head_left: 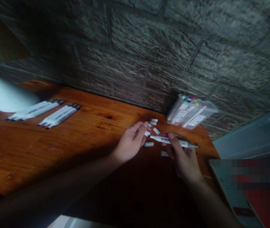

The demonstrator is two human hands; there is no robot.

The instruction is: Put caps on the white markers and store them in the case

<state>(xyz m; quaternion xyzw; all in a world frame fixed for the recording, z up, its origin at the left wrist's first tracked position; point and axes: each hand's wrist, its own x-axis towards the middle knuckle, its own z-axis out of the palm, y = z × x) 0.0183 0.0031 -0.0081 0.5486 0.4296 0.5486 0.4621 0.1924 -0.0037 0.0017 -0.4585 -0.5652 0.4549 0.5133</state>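
Note:
My right hand [184,161] grips a white marker [162,139] by its barrel. The marker lies almost level, its dark, uncapped-looking end pointing right. At the marker's left end, my left hand [130,143] pinches a small white cap [147,134] between thumb and fingers. Whether the cap touches the marker's dark left tip is hard to make out. Around my hands lie several loose white caps, among them a cap [156,131] between the hands, a blue-edged cap [149,144] below the left fingers and a cap [164,154] beside the right fingers.
A clear plastic marker case [193,115] with coloured ends showing stands by the stone-block wall [130,60]. Two groups of white markers, one group [37,109] behind another group [60,115], lie at the left of the wooden table [97,126]. A blurred white object [4,93] stands far left.

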